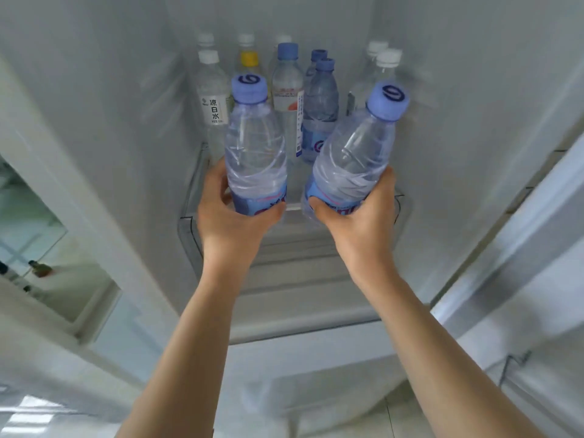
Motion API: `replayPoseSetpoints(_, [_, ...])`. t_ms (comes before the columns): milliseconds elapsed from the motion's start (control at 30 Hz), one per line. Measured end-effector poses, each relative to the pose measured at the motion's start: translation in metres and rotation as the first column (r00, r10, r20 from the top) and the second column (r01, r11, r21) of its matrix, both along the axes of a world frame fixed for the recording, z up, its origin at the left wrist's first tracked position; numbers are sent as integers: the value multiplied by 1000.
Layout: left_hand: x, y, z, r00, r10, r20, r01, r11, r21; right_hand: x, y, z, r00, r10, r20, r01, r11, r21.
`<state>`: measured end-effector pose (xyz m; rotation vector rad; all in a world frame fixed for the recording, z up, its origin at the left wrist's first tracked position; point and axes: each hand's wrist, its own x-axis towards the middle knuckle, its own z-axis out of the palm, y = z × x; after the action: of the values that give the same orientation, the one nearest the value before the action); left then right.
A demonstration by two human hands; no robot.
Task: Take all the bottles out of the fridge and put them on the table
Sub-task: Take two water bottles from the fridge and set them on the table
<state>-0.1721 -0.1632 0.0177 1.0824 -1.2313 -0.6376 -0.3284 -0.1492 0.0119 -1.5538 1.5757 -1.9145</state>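
- The left hand (232,213) is wrapped round the labelled base of a blue-capped water bottle (254,143), held upright in front of the fridge shelf (189,197).
- The right hand (357,216) grips a second blue-capped bottle (354,153) low on its label; this one tilts toward 1 o'clock.
- At 12 o'clock, behind both held bottles, more stand on the shelf: a white-capped bottle with black characters (212,90), a yellow-capped bottle (249,60), a tall blue-capped bottle (287,86), two smaller blue-capped bottles (320,102) and two white-capped clear bottles (379,67).
- At 8 o'clock, an open fridge door (47,216).
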Motion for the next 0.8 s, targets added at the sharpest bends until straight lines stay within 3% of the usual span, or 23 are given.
replayPoseSetpoints(133, [-3,56,-4,997,51,65,-52,999,13,-6,56,3,998,59,35,-59,998,13])
replayPoseSetpoints(433, [-12,146,-40,997,7,75,-16,992,125,-24,160,-18,991,132,28,-135,979,152])
replayPoseSetpoints(800, [20,244,-92,980,-176,92,142,946,293,1,286,-79,994,11,107,-45,946,321])
